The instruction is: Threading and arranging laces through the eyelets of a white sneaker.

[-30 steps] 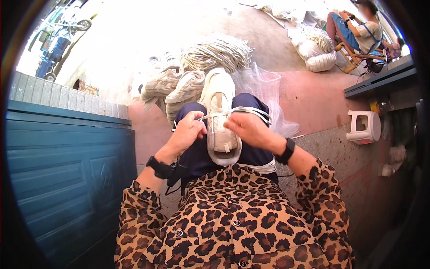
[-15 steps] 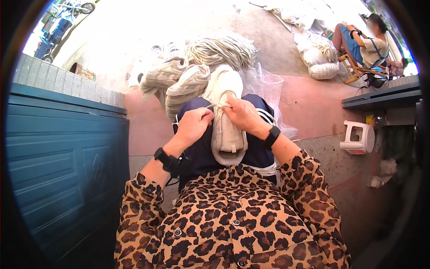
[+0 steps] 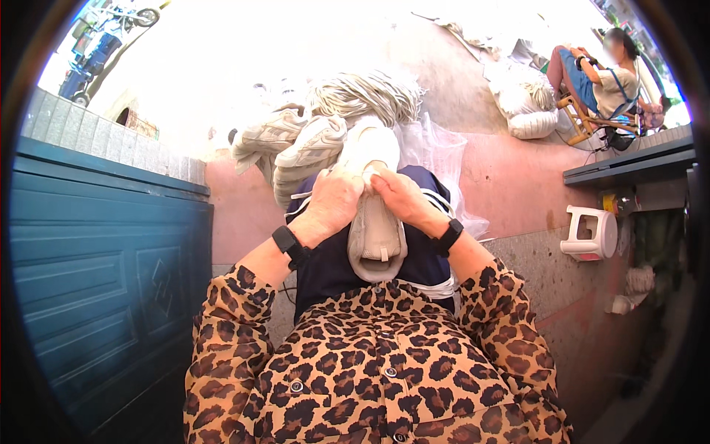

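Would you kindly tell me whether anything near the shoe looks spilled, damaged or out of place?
Nothing looks clearly spilled or damaged; the plastic sheet right of the shoe looks untidy, though, because it lies crumpled on the floor.

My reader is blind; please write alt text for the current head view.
A left hand and right hand meet over a beige shoe on the lap. More shoes and a bundle of pale cords lie beyond; a white stool stands at right.

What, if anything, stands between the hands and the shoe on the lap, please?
Nothing visible does: the left hand and right hand are both right at the shoe. The other shoes lie ahead, to the left, not between.
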Demonstrator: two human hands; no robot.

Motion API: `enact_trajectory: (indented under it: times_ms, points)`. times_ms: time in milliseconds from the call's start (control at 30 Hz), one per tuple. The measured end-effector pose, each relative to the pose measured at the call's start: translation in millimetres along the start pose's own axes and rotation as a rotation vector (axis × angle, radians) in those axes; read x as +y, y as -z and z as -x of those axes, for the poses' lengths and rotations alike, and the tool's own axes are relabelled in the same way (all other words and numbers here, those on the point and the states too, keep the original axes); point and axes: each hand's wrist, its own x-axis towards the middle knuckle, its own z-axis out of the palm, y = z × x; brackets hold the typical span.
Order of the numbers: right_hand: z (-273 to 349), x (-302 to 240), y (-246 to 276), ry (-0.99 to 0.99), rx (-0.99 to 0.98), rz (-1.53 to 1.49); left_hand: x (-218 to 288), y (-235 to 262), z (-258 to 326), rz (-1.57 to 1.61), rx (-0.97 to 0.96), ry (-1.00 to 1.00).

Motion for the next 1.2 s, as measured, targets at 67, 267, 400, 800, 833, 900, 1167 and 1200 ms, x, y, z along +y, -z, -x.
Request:
enact_trajectory:
  times_ms: [67, 267, 400, 800, 833, 900, 1167, 1200]
  points:
    - [3, 12, 2, -0.097, 0.058, -0.25, -1, -5, 2, 0.349, -0.049, 0.258]
    - [37, -25, 26, 0.125, -0.083, -0.136, 17, 11, 19, 0.107, -0.075, 0.173]
    - [43, -27, 21, 0.284, -0.142, 0.114, 11, 23, 12, 0.175, -0.268, 0.165]
    - [50, -25, 6, 0.449, -0.229, 0.628, -16, 4, 16, 0.381, -0.404, 0.044]
    - [51, -20, 5, 0.431, -0.161, 0.554, -15, 5, 17, 0.396, -0.381, 0.062]
    - [51, -20, 4, 0.415, -0.094, 0.481, -15, 4, 19, 0.435, -0.341, 0.074]
    - [30, -36, -22, 0.209, 0.014, 0.781, -19, 4, 16, 0.526, -0.293, 0.043]
    - [28, -39, -23, 0.223, -0.015, 0.877, -19, 8, 12, 0.555, -0.322, 0.047]
